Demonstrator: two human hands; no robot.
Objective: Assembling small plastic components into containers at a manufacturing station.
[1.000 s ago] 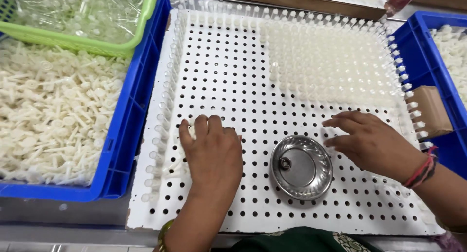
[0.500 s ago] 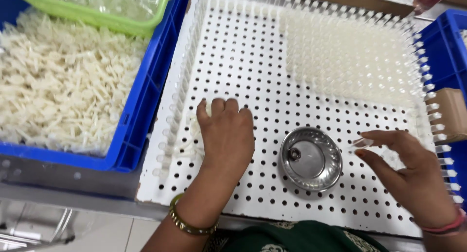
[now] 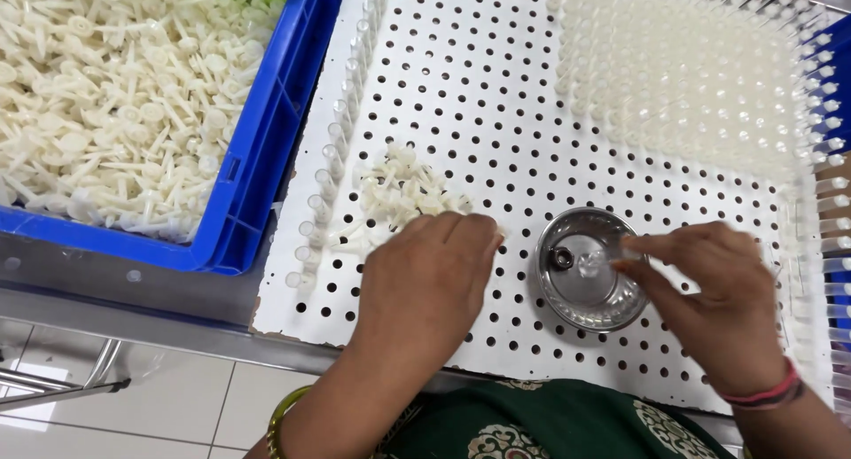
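My left hand (image 3: 425, 286) lies palm down on the white perforated board (image 3: 496, 122), its fingertips at a small heap of white plastic pins (image 3: 399, 193). My right hand (image 3: 718, 295) hovers over the right rim of a small steel bowl (image 3: 589, 268), pinching a small clear tube between thumb and fingers. The bowl holds a little dark ring and a clear piece. Clear tubes (image 3: 674, 78) stand in rows on the board's far right part.
A blue crate (image 3: 266, 149) full of white plastic pins (image 3: 106, 96) sits left of the board. More clear tubes line the board's left edge (image 3: 332, 167) and right edge. A steel table edge and tiled floor lie below.
The view has moved closer. My left hand slid back toward me, uncovering the heap of pins. My right hand moved left to the bowl's rim.
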